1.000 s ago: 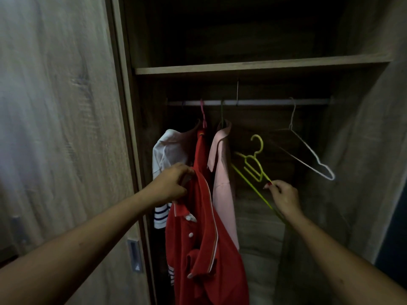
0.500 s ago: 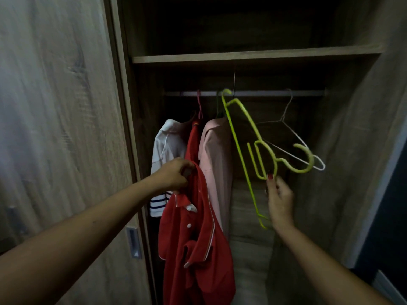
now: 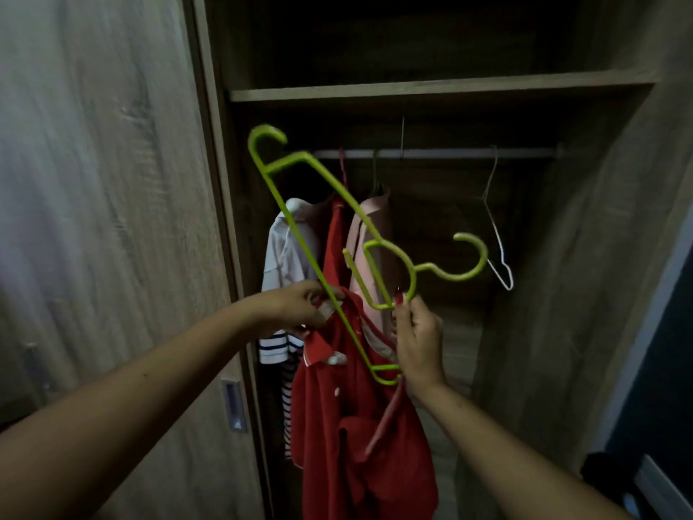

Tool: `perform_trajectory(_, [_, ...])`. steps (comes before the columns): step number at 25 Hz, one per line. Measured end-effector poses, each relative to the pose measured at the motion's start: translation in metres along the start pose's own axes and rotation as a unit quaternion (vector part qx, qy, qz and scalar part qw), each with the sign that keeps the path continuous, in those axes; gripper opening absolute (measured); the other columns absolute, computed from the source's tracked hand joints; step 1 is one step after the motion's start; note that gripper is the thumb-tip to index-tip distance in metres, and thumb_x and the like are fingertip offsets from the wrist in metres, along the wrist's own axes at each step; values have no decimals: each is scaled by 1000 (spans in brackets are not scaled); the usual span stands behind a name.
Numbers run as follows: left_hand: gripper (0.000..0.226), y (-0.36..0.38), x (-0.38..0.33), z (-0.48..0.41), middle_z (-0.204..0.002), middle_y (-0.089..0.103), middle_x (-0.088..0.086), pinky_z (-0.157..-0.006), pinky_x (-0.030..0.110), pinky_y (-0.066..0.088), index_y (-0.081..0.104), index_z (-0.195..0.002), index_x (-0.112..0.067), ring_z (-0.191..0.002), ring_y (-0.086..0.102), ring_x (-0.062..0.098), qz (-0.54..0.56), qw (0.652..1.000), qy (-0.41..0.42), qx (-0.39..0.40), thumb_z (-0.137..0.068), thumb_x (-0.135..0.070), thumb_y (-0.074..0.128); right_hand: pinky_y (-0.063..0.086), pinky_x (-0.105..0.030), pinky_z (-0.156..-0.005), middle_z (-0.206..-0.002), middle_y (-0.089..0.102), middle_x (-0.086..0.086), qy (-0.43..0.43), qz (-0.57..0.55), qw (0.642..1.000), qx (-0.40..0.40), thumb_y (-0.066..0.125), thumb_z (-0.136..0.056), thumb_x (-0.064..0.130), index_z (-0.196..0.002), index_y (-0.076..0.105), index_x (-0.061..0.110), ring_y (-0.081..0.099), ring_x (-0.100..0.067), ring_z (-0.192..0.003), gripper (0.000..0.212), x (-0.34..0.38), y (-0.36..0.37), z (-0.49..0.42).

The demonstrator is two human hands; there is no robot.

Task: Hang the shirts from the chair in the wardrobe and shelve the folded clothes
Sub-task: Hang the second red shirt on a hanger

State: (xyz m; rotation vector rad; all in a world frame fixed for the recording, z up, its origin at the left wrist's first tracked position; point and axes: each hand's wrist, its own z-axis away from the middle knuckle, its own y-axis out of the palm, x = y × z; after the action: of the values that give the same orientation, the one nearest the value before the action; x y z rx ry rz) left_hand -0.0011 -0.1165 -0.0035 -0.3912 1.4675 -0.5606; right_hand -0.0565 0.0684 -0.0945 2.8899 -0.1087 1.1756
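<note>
My right hand pinches a lime-green plastic hanger near its neck and holds it tilted in front of the open wardrobe. At the collar, my left hand grips a red shirt with white trim, which hangs down below both hands. The hanger's long bar crosses over the red collar. Behind on the rail hang a white shirt with navy stripes and a pink shirt.
An empty white wire hanger hangs on the rail's right part. A wooden shelf runs above the rail. The sliding wardrobe door with a recessed handle fills the left. A dark object sits at the bottom right.
My right hand has swung the green hanger up and to the left, so it now lies across the red shirt's collar. My left hand kept its hold on the shirt.
</note>
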Motion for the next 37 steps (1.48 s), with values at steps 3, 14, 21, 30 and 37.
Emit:
perform_trajectory(3, [56,-24,10,9,-108,61,6,-47,18,45,59,-124,-24,-49,54,4,18,1000,11,-10,-82,12,49,30,-13,-49,-56,50,-2,41,90,991,91,46,-94,18,-67,51,13,48,-4,-52,28,-40,-26,11])
perform_trajectory(14, [45,-39,38,10,-56,56,-3,-44,18,43,72,-68,-26,-48,49,9,-95,995,13,23,-83,9,48,29,-15,-66,-79,53,0,17,314,900,302,44,-87,24,-85,55,15,51,-12,-73,15,-82,-71,8])
perform_trajectory(21, [47,-48,36,6,-70,66,-2,-47,17,41,74,-102,-21,-49,48,6,-126,990,-7,67,-84,11,44,43,-30,-88,-106,60,-12,-15,405,836,371,46,-91,15,-109,56,6,59,-25,-101,23,-82,-77,6])
perform_trajectory(30, [35,-4,27,1,-81,69,9,-46,16,44,71,-105,-16,-49,54,10,-78,994,46,58,-83,3,51,46,-34,-66,-81,66,-9,-88,333,842,416,50,-91,20,-84,60,14,63,-21,-75,14,-29,-24,-13])
perform_trajectory(37, [28,-25,74,-17,-96,70,-6,-78,40,53,66,-101,-21,-84,65,9,-294,915,252,-112,-89,-45,54,40,-17,-59,-69,63,1,-53,176,919,349,54,-90,21,-85,68,11,56,-2,-64,19,-5,-30,-40])
